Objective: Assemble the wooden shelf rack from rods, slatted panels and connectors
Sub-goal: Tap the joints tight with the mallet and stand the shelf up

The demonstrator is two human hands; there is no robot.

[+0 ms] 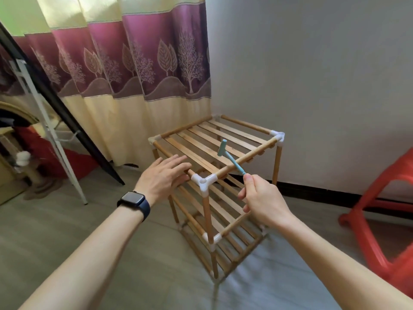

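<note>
L hand [164, 175] flat, fingers straight, steadies rack [245, 124]; R hand [261, 198] pinches hammer [232, 159] handle; connector [202, 182] between both fingertips, prob. tap target.

Your honey-brown wooden slatted rack [201, 142] has white plastic corner connectors [202, 182]. Your small plastic hammer [231, 158] is pale teal. At 3 o'clock, a red plastic stool [400, 170]; at 11 o'clock, a cream-and-maroon banded fabric curtain [134, 63] printed with leaves and trees.
</note>
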